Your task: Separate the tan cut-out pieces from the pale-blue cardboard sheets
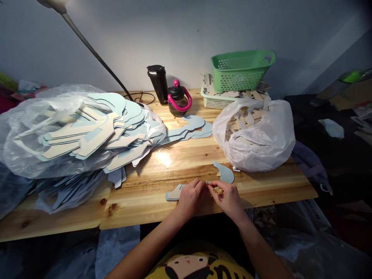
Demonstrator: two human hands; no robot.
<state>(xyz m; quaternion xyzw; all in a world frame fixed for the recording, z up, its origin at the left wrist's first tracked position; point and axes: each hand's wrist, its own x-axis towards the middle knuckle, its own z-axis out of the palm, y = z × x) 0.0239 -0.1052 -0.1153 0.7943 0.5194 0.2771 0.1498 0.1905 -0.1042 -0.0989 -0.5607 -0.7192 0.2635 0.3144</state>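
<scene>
My left hand (192,197) lies over the light blue, cream-faced cut-out piece (173,193), fingers closed on it near the table's front edge. One end of this piece sticks out to the left of the hand. A curved light blue end (226,173) shows beyond my right hand (228,198); the hands hide whether the two parts are joined. My right hand is closed in a pinch close to the left fingertips, with a small tan scrap (217,190) in its fingers. What lies exactly between the fingertips is too small to make out.
Stacked blue-and-cream cut-outs (95,131) spill from a clear bag at left. A white bag (261,143) of tan scraps stands right. Behind are a black tumbler (158,85), a pink-handled bottle (177,101), a green basket (238,75) and a lamp neck (93,52).
</scene>
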